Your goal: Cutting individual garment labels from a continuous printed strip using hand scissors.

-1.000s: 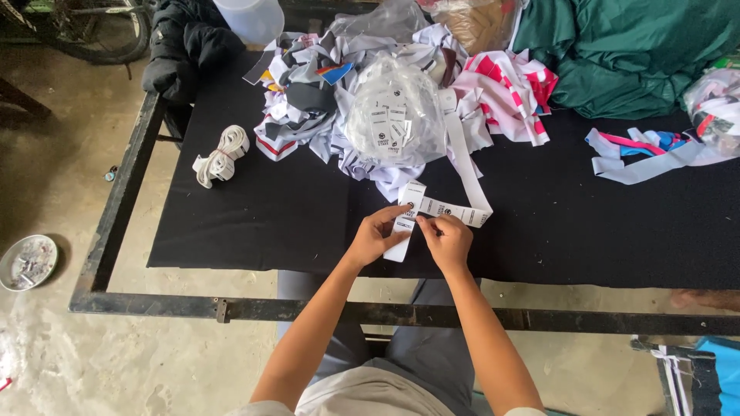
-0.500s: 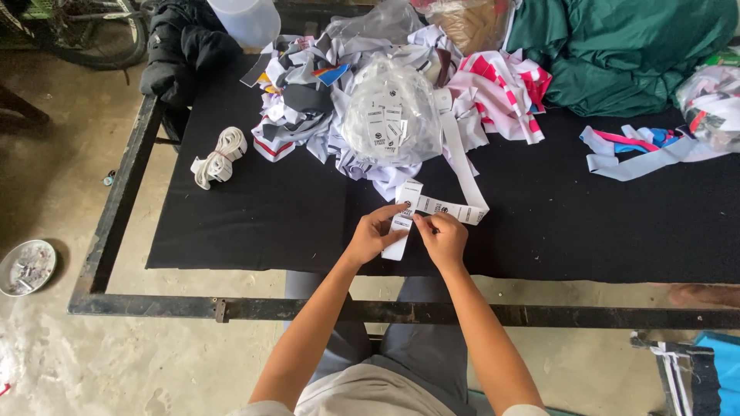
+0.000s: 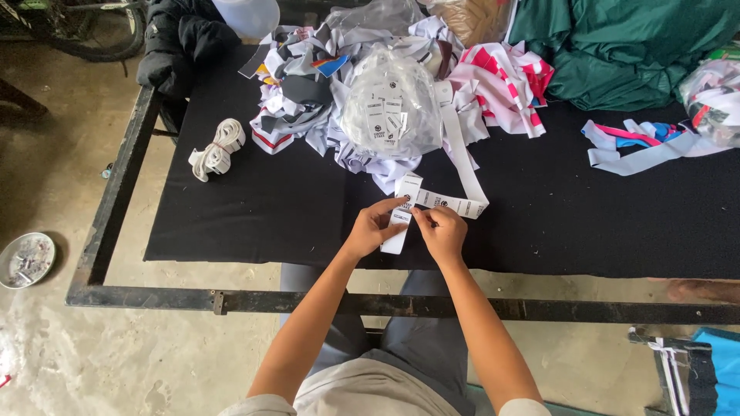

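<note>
The black table (image 3: 231,223) runs out of the picture on the right, and the green cloth (image 3: 640,46) heaped on its far right corner is cut off at the top edge. A dark jacket (image 3: 185,38) at the far left corner is likewise partly out of view. The pile of fabric scraps (image 3: 308,100) hides much of what lies under it, and the clear plastic bag (image 3: 389,108) of small white labels sits on top of it; the print on those labels is too small to make out. A white elastic bundle (image 3: 217,148) lies apart on the left of the table.

Near the table's front edge, at its middle, the left hand (image 3: 374,227) and the right hand (image 3: 443,231) meet over a white label ribbon (image 3: 451,202). Both hands pinch it with thumb and fingertips closed narrowly on the strip. The ribbon is a long white band with dark printed marks, running up from the bag, folding back at a loop on the right and ending between the fingers, one short end hanging below the left hand.
</note>
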